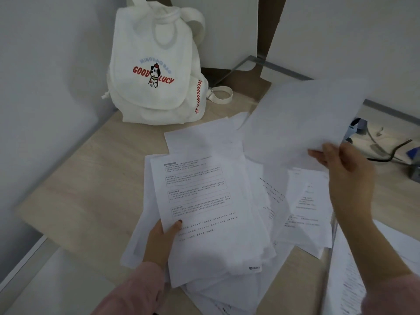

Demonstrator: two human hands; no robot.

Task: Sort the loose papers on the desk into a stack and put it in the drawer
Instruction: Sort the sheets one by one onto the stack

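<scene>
Recorded a pale wood-grain tabletop (86, 178) set into a corner of white walls. Found the left hand (164, 234), at the end of a pink sleeve (136, 289), clamped on the lower left edge of a gathered bundle of white printed sheets (204, 212), thumb curled over the top page, other fingers hidden beneath. Noted the bundle low over the near middle of the tabletop, top page face up, carrying boxed blocks of small dark text too small to read; cannot tell whether resting on the papers beneath or held just clear of them. Found the right hand (341, 164) up at the right, pinching the near edge of a single white sheet of paper (302, 119), fingers curled onto it; sheet in the air, tilted, clear of the surface, print too faint to make out. Logged further loose white printed papers (297, 201) spread in overlapping disorder between and under both hands, several skewed. Logged more white pages (350, 280) at the right margin, beside the right forearm. Observed a white fabric backpack (156, 71) standing upright in the far left corner against the wall, near the farthest papers but not touching them, bearing a cartoon dog and red lettering "GOOD LUCY". Observed dark cables (386, 151) at the far right, blurred.
</scene>
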